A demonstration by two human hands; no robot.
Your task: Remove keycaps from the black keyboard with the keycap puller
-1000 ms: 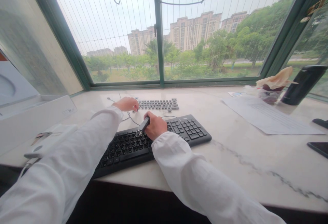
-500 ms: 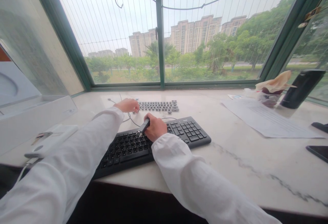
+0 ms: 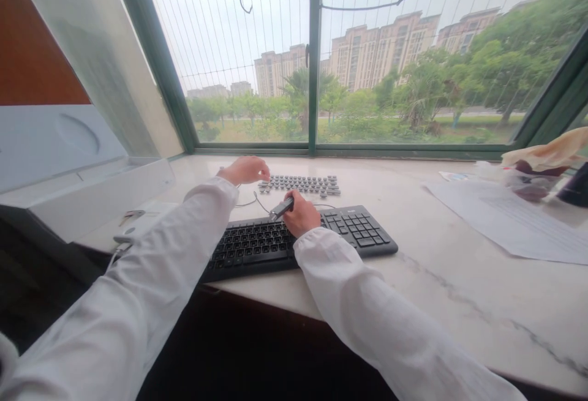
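A black keyboard [image 3: 257,259] lies near the table's front edge, its left and middle sections stripped of keycaps. The number pad on its right side still carries keys. My right hand [image 3: 302,212] grips a black keycap puller [image 3: 281,209] with metal tips, just above the back of the keyboard. Behind it, loose keycaps [image 3: 305,185] sit in rows on the table. My left hand [image 3: 245,171] hovers at the left end of these rows. Its fingers are bent together; whatever is between them, if anything, is too small to see.
A white open box [image 3: 101,190] stands at the left, beside a white device with keys [image 3: 133,216] on it. Papers [image 3: 500,217] and a plastic bag [image 3: 535,180] lie at the right. A thin cable [image 3: 261,202] runs behind the keyboard. The window [image 3: 312,82] closes off the back.
The view has turned left, so everything sits farther right. My left hand has drawn back slightly from the keycaps. The puller in my right hand is raised a little off the keyboard.
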